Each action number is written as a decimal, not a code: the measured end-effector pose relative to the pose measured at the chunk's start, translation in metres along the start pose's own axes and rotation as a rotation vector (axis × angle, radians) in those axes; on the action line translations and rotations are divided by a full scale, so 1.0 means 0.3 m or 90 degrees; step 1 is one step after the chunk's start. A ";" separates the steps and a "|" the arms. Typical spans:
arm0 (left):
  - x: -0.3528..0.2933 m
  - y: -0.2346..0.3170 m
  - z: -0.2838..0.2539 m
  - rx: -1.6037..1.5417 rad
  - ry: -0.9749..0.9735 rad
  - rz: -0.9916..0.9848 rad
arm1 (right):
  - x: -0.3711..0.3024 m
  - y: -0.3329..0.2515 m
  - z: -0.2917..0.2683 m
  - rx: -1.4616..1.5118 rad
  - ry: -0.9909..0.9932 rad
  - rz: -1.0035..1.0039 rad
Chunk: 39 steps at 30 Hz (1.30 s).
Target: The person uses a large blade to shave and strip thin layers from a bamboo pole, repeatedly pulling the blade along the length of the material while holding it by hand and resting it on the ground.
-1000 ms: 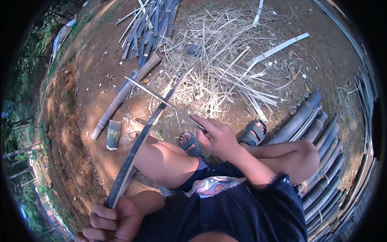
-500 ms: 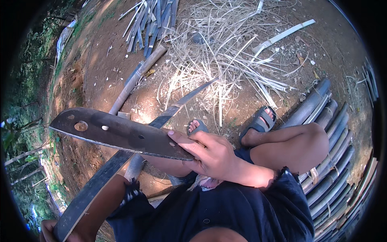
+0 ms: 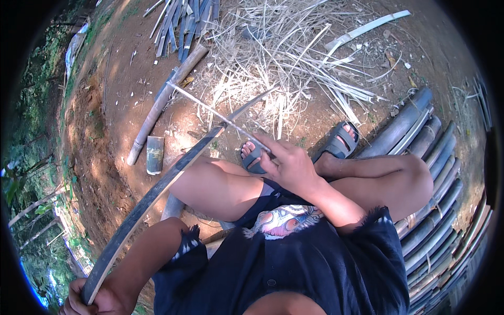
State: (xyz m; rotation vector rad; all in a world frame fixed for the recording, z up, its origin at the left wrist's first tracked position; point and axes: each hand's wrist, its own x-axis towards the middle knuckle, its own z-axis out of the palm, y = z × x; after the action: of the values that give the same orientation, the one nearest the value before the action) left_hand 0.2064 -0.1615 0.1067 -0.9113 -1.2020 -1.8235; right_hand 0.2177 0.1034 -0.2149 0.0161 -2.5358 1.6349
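My left hand (image 3: pixel 100 298), at the lower left, is closed round the near end of a long dark bamboo strip (image 3: pixel 157 197). The strip slants up and away over my left thigh, its thin far end reaching toward the shavings. In my right hand (image 3: pixel 294 168), in front of my lap, is a broad machete (image 3: pixel 202 106). Its blade appears almost edge-on, as a thin line pointing to the upper left. It crosses the strip at a node and looks to be against it. The machete's handle is hidden by my fingers.
Pale bamboo shavings (image 3: pixel 262 58) cover the ground ahead, beside a bundle of dark strips (image 3: pixel 184 26). A bamboo pole (image 3: pixel 165 107) and a short bamboo piece (image 3: pixel 155 155) lie left of my legs. Stacked bamboo poles (image 3: pixel 430 231) line my right side. My sandalled feet (image 3: pixel 338 140) are in front.
The machete has turned from showing its broad face to edge-on and moved farther out along the strip. My right hand shifted slightly right and away; the strip rolled, showing its pale edge.
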 end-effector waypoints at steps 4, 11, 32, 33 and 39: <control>-0.002 0.005 -0.033 0.017 -0.012 0.013 | 0.020 0.018 0.018 -0.071 -0.003 -0.107; -0.025 -0.065 0.039 0.002 0.059 0.010 | 0.090 0.644 0.085 -0.248 -0.065 0.374; 0.120 -0.133 -0.069 0.062 0.065 -0.232 | 0.122 0.724 0.172 -0.130 0.045 0.500; 0.146 -0.135 -0.107 -0.012 -0.004 -0.270 | 0.122 0.669 0.171 -0.134 0.065 0.459; 0.205 -0.180 -0.127 -0.013 -0.118 -0.257 | 0.104 0.110 0.026 0.011 0.047 0.217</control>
State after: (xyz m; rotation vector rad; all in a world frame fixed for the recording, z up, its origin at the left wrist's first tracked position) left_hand 0.1249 -0.1951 0.1266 -0.9128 -1.5761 -2.1015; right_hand 0.1834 0.1118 -0.2447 -0.4899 -2.5758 1.7296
